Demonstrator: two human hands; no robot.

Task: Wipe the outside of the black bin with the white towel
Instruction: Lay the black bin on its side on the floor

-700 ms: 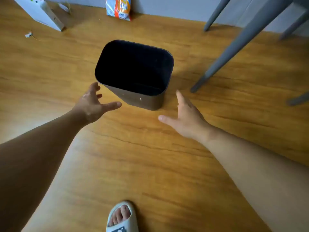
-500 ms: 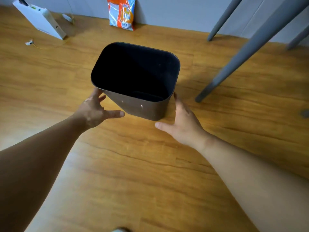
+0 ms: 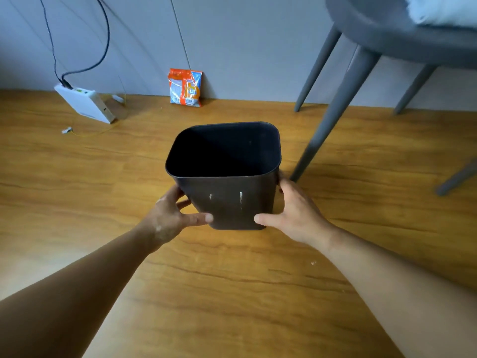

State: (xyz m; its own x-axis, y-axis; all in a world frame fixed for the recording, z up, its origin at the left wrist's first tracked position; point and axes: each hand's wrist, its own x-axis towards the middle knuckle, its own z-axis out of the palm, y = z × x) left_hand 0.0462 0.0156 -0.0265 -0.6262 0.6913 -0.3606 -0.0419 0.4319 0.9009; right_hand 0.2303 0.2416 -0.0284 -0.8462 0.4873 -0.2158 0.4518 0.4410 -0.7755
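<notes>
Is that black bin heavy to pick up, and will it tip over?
Probably light: the bin looks empty inside and thin-walled. It likely stays stiff, since the left hand and right hand press its sides without denting them. It narrows toward the bottom, so a push near the rim might tip it.

Two bare forearms, no sleeves; pale smudges on left hand (image 3: 167, 218).

You see a black bin (image 3: 229, 202) with white streaks, an orange-brown wood-grain floor (image 3: 232, 293), and an orange-and-white packet (image 3: 185, 87).
</notes>
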